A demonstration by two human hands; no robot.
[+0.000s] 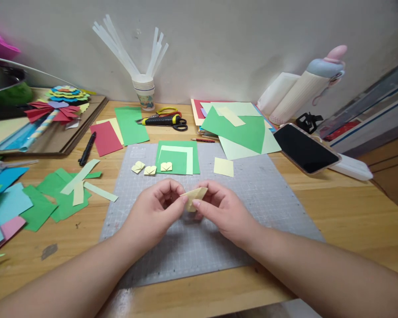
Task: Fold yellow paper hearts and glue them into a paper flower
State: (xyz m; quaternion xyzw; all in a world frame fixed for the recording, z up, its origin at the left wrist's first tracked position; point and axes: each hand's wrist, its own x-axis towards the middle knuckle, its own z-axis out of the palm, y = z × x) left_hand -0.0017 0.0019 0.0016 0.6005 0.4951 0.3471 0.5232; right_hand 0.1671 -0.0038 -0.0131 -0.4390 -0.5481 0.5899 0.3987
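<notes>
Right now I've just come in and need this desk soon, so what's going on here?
A person holds a small pale yellow folded paper between the fingertips of the left hand and right hand, just above a grey cutting mat. Three folded yellow hearts lie farther back, one of them on a green sheet, with a flat yellow square to their right. Scissors and a phone lie untouched.

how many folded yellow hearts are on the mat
3. Left heart and middle heart on the mat, right heart on the green sheet. Left hand and right hand pinch another yellow piece, shape unclear.
</notes>
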